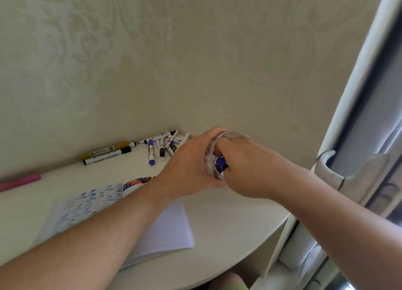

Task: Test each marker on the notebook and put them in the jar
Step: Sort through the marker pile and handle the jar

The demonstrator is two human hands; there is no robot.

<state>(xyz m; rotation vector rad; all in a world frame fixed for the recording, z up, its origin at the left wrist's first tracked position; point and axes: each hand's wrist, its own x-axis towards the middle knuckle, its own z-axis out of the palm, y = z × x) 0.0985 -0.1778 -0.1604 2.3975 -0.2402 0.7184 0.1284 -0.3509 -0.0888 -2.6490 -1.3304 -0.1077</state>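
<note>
A clear jar (217, 157) stands near the wall with several markers inside, a blue cap showing. My left hand (191, 165) grips its left side. The fingers of my right hand (245, 165) reach into its mouth and are curled among the markers; I cannot tell whether they hold one. An open lined notebook (169, 231) lies under my left forearm, its left page covered in blue and black scribbles. Several loose markers (162, 145) lie in a heap by the wall, among them a blue-capped one (151, 152). A black marker (106, 157) and a gold one (104, 149) lie further left.
A pink marker (20, 182) lies at the table's far left. A multicoloured beaded band (137, 182) sits above the notebook. The white table (235, 222) curves round at the front right. A window frame with a handle (330, 168) stands to the right.
</note>
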